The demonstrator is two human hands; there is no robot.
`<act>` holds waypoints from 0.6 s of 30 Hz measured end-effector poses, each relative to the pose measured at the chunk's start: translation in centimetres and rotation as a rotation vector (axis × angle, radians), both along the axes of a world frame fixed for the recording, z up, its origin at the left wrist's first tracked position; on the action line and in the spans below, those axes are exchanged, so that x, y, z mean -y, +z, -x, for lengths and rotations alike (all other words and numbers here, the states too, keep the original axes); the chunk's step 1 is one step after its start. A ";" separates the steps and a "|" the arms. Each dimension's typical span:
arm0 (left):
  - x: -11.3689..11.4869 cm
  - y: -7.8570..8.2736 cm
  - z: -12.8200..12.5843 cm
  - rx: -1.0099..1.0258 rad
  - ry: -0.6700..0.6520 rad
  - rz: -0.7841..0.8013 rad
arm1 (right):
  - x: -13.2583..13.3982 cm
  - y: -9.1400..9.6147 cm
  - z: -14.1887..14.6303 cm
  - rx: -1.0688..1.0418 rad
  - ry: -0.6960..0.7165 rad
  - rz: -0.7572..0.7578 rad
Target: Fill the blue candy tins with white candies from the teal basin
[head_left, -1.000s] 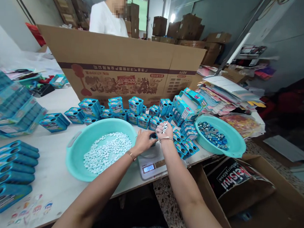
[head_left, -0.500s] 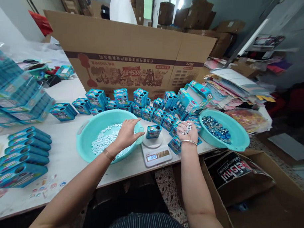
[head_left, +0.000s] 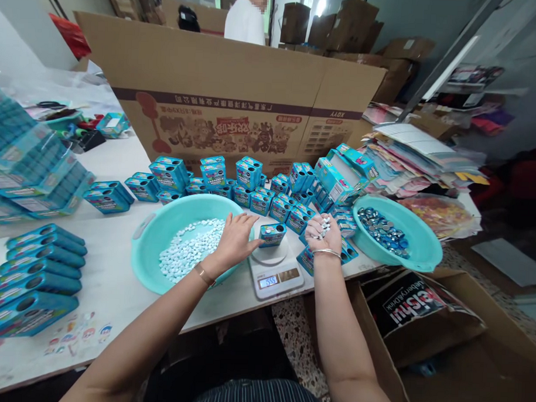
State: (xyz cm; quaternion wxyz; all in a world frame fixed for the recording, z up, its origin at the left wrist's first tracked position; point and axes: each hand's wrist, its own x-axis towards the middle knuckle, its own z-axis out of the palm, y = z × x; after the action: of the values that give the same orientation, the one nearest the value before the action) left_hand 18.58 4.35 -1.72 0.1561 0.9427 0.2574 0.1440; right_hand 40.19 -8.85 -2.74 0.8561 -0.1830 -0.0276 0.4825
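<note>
My left hand (head_left: 237,240) is open, fingers spread, its thumb beside a small blue candy box (head_left: 272,234); whether they touch I cannot tell. That box stands upright on a white digital scale (head_left: 277,281) with a lit display. Under and left of this hand is a turquoise basin (head_left: 145,261) with many small white candies (head_left: 185,251). Palm up and fingers curled, my right hand (head_left: 326,235) holds a small heap of white candies (head_left: 323,227) just right of the scale. More blue boxes (head_left: 280,207) stand in rows behind.
A second turquoise basin (head_left: 418,256) with shiny blue caps (head_left: 383,231) sits at the right. Blue boxes (head_left: 36,281) line the left, near wrapped stacks (head_left: 27,157). A big carton (head_left: 237,77) walls off the back, a person (head_left: 245,18) beyond it. An open carton (head_left: 455,372) stands below right.
My left hand has moved right, from over the basin's edge to the box on the scale. My right hand has shifted slightly left with its candies. The person behind has moved right.
</note>
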 end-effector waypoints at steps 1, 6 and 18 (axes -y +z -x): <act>0.1 0.1 -0.4 -0.013 -0.005 0.002 | -0.1 -0.1 0.0 -0.001 0.004 0.004; 0.8 0.3 -2.2 -0.069 -0.034 0.000 | -0.7 -0.5 -0.2 0.003 0.023 0.010; 0.6 -1.8 -4.8 -0.082 -0.034 0.105 | -2.0 -3.2 -0.2 -0.114 -0.018 0.047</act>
State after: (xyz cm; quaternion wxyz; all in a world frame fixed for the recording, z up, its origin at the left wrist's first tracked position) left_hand 23.40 3.72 -3.47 0.1968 0.9425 0.2549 0.0890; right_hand 40.40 -6.81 -5.92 0.8559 -0.1756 0.0345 0.4851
